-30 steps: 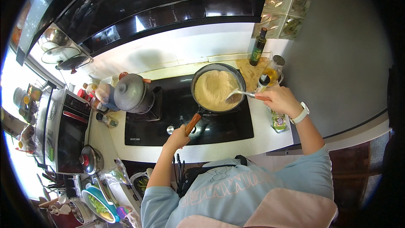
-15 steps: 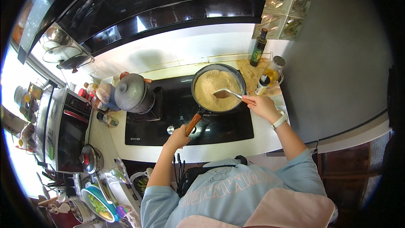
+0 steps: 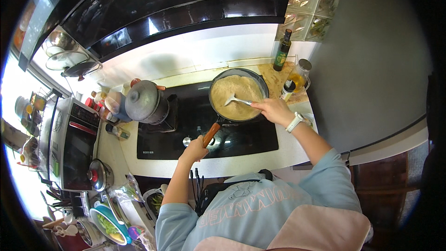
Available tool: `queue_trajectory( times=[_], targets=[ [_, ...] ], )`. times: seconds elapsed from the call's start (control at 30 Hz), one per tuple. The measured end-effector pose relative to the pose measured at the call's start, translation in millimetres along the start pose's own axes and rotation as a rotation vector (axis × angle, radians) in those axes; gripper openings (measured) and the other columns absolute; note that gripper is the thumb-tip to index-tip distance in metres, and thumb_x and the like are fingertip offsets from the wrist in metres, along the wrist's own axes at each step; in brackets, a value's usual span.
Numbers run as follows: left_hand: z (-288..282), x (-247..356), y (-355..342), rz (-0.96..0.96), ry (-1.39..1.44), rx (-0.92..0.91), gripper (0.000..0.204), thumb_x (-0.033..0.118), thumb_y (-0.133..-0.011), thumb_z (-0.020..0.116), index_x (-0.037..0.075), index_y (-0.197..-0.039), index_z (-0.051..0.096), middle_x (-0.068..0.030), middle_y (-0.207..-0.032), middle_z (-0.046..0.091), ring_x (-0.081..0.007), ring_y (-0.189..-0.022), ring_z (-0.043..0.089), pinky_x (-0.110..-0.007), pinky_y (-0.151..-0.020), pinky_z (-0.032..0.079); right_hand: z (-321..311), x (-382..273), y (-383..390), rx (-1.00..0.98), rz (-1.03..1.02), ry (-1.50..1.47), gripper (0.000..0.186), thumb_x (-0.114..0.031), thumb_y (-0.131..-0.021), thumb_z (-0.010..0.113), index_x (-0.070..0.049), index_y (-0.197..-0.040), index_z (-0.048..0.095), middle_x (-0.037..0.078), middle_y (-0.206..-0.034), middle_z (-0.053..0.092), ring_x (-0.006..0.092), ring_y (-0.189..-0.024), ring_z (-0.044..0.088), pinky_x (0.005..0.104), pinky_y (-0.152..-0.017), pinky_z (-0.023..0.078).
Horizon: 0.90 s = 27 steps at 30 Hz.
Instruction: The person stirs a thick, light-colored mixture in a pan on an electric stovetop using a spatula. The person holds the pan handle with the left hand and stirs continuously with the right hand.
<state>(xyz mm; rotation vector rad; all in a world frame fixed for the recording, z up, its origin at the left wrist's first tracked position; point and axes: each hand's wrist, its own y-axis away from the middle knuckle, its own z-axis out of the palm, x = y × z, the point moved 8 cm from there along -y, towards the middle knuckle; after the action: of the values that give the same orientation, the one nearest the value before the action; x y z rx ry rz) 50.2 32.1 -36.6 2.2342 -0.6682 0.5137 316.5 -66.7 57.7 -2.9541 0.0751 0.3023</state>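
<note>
Black cooktop: front half bare between the frying pan and the front edge; open passage there. Pan's wooden handle slanted across it toward the left hand. Left end blocked by a lidded grey pot. Right rear corner of the counter crowded: green bottle, glass jar, small dark-capped bottle, all close together. Right hand and spoon occupied the pan's right rim. White counter strip along the front edge stood open.
</note>
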Motion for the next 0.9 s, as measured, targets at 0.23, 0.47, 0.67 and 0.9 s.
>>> queue_trajectory(
  times=[0.23,0.47,0.67,0.9],
  targets=[
    [0,1,1,-0.008,0.009,0.002,0.034,0.005,-0.076,0.06,-0.005,-0.106,0.047,-0.0239,-0.083,0.064,-0.0283,-0.058,0.066,-0.035,-0.045,0.053,-49,30,-13,-0.014,0.029,0.05,0.027,-0.015,-0.084,0.061,-0.02,-0.11,0.066,0.012,-0.078,0.062,0.0313,-0.075,0.064,0.0438,-0.063,0.05],
    [-1,1,1,-0.006,-0.009,0.018,0.033,0.005,-0.076,0.06,-0.005,-0.104,0.047,-0.0237,-0.083,0.065,-0.029,-0.059,0.066,-0.035,-0.046,0.053,-38,26,-79,0.089,0.027,0.171,0.013,-0.01,-0.084,0.054,-0.007,-0.092,0.064,0.015,-0.08,0.066,0.0327,-0.075,0.066,0.0439,-0.064,0.052],
    [1,-2,-1,-0.027,-0.006,0.011,0.031,0.005,-0.076,0.055,-0.004,-0.105,0.047,-0.0235,-0.08,0.065,-0.0301,-0.059,0.066,-0.037,-0.049,0.053,-18,29,-122,-0.056,0.042,0.451,0.016,-0.011,-0.079,0.057,-0.005,-0.077,0.071,0.015,-0.08,0.068,0.0314,-0.075,0.068,0.0416,-0.065,0.055],
    [2,-4,-4,-0.01,0.005,0.021,0.031,0.006,-0.077,0.057,-0.003,-0.104,0.046,-0.0219,-0.077,0.064,-0.0292,-0.057,0.066,-0.036,-0.048,0.053,-21,92,-126,-0.64,0.288,0.295,0.031,-0.031,-0.081,0.067,-0.001,-0.085,0.071,0.014,-0.075,0.07,0.025,-0.061,0.065,0.0365,-0.055,0.051]
  ],
)
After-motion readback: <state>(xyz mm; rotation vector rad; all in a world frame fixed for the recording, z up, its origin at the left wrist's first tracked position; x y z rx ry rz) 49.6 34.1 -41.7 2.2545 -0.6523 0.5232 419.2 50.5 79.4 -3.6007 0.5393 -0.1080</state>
